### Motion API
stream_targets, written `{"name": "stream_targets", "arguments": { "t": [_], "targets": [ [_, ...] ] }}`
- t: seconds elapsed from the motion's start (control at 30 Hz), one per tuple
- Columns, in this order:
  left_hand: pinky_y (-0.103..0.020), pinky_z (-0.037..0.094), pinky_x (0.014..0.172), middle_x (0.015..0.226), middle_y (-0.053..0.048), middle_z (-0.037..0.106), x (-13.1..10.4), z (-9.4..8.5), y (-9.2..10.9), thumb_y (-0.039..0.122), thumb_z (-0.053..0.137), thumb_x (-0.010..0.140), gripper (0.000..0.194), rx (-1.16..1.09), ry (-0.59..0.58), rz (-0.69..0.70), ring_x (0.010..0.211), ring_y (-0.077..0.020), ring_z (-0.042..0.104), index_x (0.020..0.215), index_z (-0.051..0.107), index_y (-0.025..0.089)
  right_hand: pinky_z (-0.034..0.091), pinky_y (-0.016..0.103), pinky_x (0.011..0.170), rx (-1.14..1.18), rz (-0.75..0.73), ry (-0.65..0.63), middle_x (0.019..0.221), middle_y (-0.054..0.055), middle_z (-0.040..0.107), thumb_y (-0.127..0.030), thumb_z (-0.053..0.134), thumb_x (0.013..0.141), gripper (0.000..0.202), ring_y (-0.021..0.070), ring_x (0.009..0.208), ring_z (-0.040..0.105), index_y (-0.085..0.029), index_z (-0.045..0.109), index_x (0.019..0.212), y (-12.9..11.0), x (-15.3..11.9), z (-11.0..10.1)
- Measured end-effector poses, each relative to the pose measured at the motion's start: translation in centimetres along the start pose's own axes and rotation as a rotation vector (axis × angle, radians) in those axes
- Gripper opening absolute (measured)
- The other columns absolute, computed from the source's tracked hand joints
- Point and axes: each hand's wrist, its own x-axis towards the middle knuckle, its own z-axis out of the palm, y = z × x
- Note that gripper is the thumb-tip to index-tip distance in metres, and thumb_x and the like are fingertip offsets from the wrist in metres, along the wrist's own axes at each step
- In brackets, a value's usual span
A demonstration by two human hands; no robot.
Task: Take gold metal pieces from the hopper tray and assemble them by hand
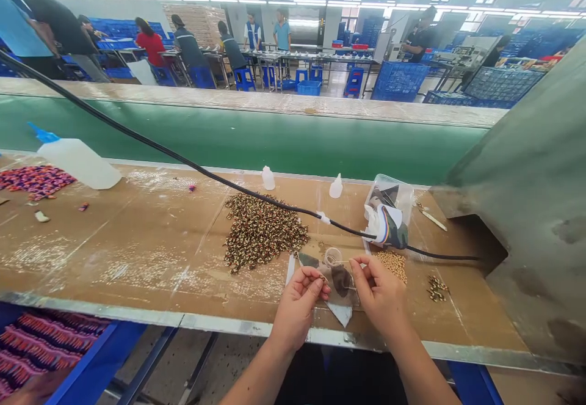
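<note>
Small piece (323, 279): being pinched in closed left hand (298, 300), presumably for steadiness; with closed right hand (381, 290), apparently pinching slender item (344, 262) near clear cup (333, 250).

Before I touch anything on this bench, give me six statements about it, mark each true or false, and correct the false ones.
1. Two small white bottles are near the bench's far edge. True.
2. The left hand lies open and flat. False: its thumb and fingers are pinched together on a small piece.
3. The big heap of curled pieces lies beyond and leftward of that hand. True.
4. The jug with the blue spout is at the right, beside the clear box. False: it is at the left, near pink-and-purple pieces.
5. A small cluster of pieces lies right of the right hand. True.
6. The black cable is coiled. False: it stretches across the view.
</note>
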Motion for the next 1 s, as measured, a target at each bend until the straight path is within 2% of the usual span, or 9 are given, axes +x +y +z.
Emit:
{"name": "stream_targets", "arguments": {
  "t": [0.23, 0.37, 0.73, 1.0],
  "targets": [
    [-0.022, 0.042, 0.063, 0.074, -0.001, 0.056, 0.0, 0.1, 0.2, 0.037, 0.077, 0.064, 0.038, 0.015, 0.004, 0.004, 0.066, -0.0101, 0.055, 0.081, 0.053, 0.013, 0.029, 0.017, 0.038, 0.207, 0.165, -0.036, 0.049, -0.004, 0.042, -0.039, 0.046, 0.091, 0.029, 0.0068, 0.040, 0.038, -0.016, 0.058, 0.079, -1.3, -0.7, -0.7],
    [-0.022, 0.043, 0.063, 0.073, -0.001, 0.056, -0.1, 0.1, 0.1, 0.037, 0.077, 0.065, 0.037, 0.012, 0.008, 0.006, 0.067, -0.0102, 0.055, 0.082, 0.053, 0.013, 0.030, 0.015, 0.037, 0.236, 0.093, -0.094, 0.048, -0.004, 0.043, -0.036, 0.048, 0.091, 0.026, 0.0062, 0.040, 0.040, -0.016, 0.058, 0.079, -1.1, -1.2, -0.6],
    [-0.021, 0.042, 0.061, 0.069, 0.000, 0.056, -0.1, 0.2, 0.3, 0.037, 0.078, 0.062, 0.039, 0.006, 0.015, -0.003, 0.065, -0.0099, 0.055, 0.080, 0.053, 0.013, 0.031, 0.017, 0.040, 0.139, -0.006, -0.088, 0.048, -0.005, 0.045, -0.033, 0.044, 0.094, 0.027, 0.0064, 0.040, 0.041, -0.017, 0.058, 0.076, -1.3, -0.9, -0.4],
    [-0.022, 0.042, 0.062, 0.070, 0.000, 0.056, -0.1, 0.1, 0.2, 0.037, 0.077, 0.064, 0.037, 0.017, 0.006, 0.004, 0.065, -0.0097, 0.055, 0.081, 0.054, 0.013, 0.033, 0.015, 0.043, 0.127, -0.120, -0.059, 0.050, -0.007, 0.047, -0.027, 0.046, 0.093, 0.019, 0.0044, 0.040, 0.044, -0.016, 0.057, 0.081, -1.5, -0.7, -0.5]
  ]
}}
